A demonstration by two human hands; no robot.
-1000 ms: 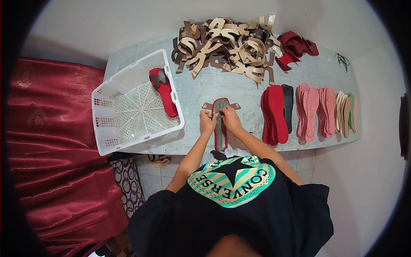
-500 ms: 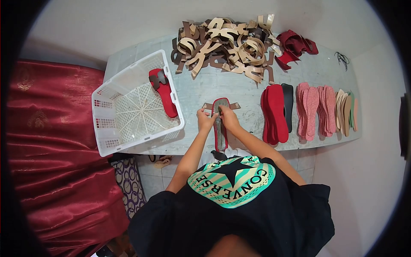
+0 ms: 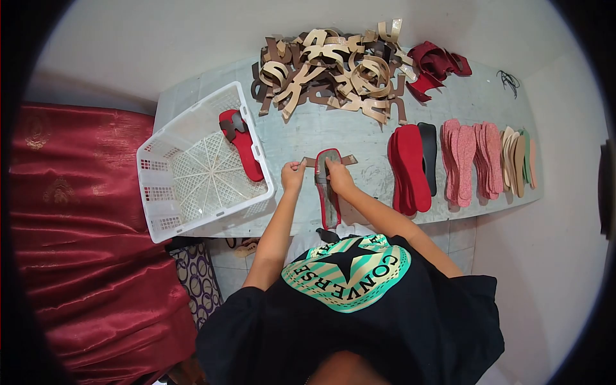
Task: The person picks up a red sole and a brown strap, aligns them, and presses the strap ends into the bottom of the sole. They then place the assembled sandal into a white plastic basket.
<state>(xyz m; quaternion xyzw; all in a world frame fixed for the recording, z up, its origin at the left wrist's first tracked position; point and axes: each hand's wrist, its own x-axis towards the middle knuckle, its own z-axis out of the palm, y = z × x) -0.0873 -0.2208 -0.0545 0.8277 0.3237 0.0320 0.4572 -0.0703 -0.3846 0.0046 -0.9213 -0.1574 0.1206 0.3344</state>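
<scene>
An upturned sole with a red rim and a grey underside (image 3: 330, 204) lies lengthwise on the table in front of me. A brown strap (image 3: 348, 160) passes across its far part, with ends sticking out on both sides. My left hand (image 3: 293, 174) is closed at the left of the sole, by the strap's left end; what its fingers pinch is too small to make out. My right hand (image 3: 339, 174) is closed on the sole, its fingertips pressed on the underside near the strap.
A white basket (image 3: 221, 213) with a red sandal (image 3: 245, 153) stands left. Beige and brown straps (image 3: 333, 70) and dark red straps (image 3: 436, 67) are piled at the back. Rows of red (image 3: 408, 168), pink (image 3: 459, 160) and other soles lie right. Black cords (image 3: 509, 83) lie far right.
My left hand has moved left, away from the sole's middle and my right hand, to the strap's left end. My right hand stays on the sole. The whole view has shifted slightly.
</scene>
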